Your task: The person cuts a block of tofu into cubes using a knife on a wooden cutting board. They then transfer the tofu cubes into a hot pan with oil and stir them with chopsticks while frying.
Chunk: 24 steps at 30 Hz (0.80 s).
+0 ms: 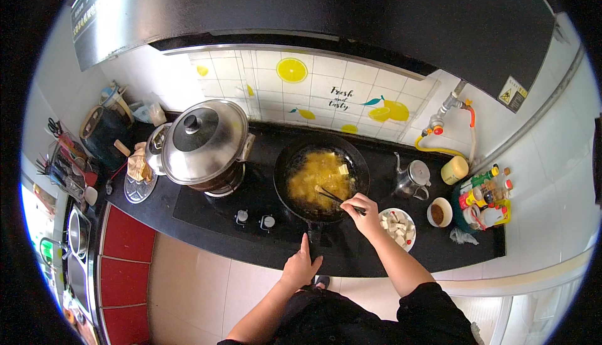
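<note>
My right hand (364,213) holds dark chopsticks (335,197) over a black wok (282,194). Their tips reach into bubbling yellow oil (312,171), at a browned piece (320,189). One pale tofu cube (343,169) shows at the oil's right side; foam hides much of what lies below. My left hand (300,265) is at the wok's dark handle (314,236), index finger stretched along it and thumb on the other side; its grip is partly hidden. To the right of my right wrist, a plate (413,236) carries several white tofu cubes (398,226).
A large lidded steel pot (207,145) stands on the left burner, near two stove knobs (254,220). Rightward are a metal oil pot (416,180), a bowl of brown seasoning (438,213) and several bottles (484,197). The range hood (329,6) overhangs the counter.
</note>
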{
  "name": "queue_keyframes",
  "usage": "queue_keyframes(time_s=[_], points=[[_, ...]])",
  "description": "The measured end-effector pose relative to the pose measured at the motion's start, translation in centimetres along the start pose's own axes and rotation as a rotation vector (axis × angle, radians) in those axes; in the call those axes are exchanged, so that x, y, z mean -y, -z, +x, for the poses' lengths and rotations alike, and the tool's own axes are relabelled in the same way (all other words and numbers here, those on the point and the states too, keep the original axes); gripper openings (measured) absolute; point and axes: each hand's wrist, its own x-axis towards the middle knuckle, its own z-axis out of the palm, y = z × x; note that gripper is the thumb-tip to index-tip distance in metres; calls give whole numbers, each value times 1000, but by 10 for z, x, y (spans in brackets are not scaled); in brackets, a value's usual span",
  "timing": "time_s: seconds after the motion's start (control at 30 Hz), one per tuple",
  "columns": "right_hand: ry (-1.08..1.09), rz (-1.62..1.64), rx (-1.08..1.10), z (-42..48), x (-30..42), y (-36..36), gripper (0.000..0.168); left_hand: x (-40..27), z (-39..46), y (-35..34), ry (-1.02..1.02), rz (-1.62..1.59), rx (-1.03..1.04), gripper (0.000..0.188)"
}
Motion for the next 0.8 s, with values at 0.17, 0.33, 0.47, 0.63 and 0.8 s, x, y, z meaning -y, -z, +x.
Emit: queue_keyframes(time_s=[0.17,0.33,0.47,0.63,0.8], points=[[-190,260,-149,-7,-28,6,12,-2,1,2,4,-1,35,93],[-358,466,-91,-20,-18,29,25,-3,2,5,42,22,86,94],[-28,70,182,-17,34,46,13,-2,1,1,21,28,40,95],[-28,15,269,-13,53,43,14,0,2,1,12,20,33,95],[-452,386,-89,-4,15,24,23,0,3,0,6,-6,33,95]])
